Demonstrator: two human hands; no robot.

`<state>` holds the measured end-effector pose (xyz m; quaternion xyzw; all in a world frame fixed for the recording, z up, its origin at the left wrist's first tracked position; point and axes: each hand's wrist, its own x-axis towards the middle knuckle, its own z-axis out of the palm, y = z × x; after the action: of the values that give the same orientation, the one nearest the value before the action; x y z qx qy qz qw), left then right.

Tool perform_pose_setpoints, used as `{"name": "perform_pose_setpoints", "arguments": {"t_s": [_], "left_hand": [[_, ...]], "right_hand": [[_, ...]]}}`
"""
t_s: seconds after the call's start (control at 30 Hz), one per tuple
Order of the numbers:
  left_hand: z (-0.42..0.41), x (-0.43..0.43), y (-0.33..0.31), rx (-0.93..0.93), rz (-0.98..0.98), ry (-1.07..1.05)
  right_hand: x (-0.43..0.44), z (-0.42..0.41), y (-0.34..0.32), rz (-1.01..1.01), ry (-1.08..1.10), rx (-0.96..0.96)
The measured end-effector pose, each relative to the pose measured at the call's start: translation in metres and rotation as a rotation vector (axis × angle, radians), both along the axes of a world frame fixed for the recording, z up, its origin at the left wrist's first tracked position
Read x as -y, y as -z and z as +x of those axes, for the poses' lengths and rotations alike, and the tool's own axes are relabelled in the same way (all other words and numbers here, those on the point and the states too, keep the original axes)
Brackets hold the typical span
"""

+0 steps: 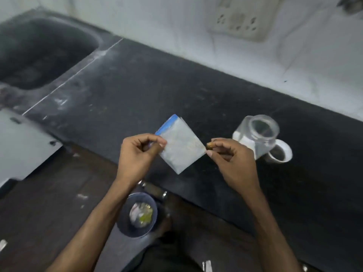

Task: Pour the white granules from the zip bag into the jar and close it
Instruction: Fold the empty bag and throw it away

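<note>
Hands hold the zip bag (181,146) in the air above the dark desk (137,85), near its front edge. The left hand (137,154) pinches the bag's left corner, just under the blue zip strip, and the right hand (229,160) pinches the opposite corner between thumb and finger. White granules fill the bag. To the right, the glass jar (257,134) stands open on the desk, with its white lid (280,151) just beside it. A sink (39,52) is at the far left.

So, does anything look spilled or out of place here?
Only white smudges on the counter near the sink; spill or wear, I can't tell. The jar is open, lid beside it; left hand and right hand hold the bag.
</note>
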<state>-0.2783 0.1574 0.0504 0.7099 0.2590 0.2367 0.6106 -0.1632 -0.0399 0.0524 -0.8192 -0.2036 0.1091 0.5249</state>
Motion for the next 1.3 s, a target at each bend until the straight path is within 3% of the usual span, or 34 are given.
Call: {"name": "perform_pose_setpoints", "arguments": {"t_s": [0.2, 0.47, 0.6, 0.73, 0.87, 1.0, 1.13, 1.3], "left_hand": [[-0.126, -0.008, 0.039, -0.235, 0.239, -0.154], [-0.184, -0.007, 0.14, -0.529, 0.167, -0.265], [-0.152, -0.02, 0.191, -0.66, 0.237, -0.174], [-0.12, -0.035, 0.221, -0.972, 0.25, 0.068], [-0.11, -0.025, 0.212, -1.157, 0.429, 0.267], [-0.101, -0.003, 0.168, -1.243, 0.411, 0.402], [-0.073, 0.005, 0.085, -1.161, 0.446, 0.429], [0.002, 0.022, -0.008, -0.595, 0.481, 0.385]], "right_hand": [[0.01, -0.055, 0.042, 0.036, -0.074, -0.103], [0.035, -0.099, 0.062, -0.002, -0.045, -0.138], [0.053, -0.099, 0.059, -0.051, -0.011, -0.114], [0.065, -0.099, 0.054, -0.075, 0.017, -0.111], [0.081, -0.093, 0.049, -0.034, 0.101, -0.132], [0.097, -0.084, 0.046, -0.02, 0.162, -0.138], [0.103, -0.071, 0.04, 0.005, 0.2, -0.148], [0.101, -0.048, 0.025, 0.054, 0.214, -0.121]]}}
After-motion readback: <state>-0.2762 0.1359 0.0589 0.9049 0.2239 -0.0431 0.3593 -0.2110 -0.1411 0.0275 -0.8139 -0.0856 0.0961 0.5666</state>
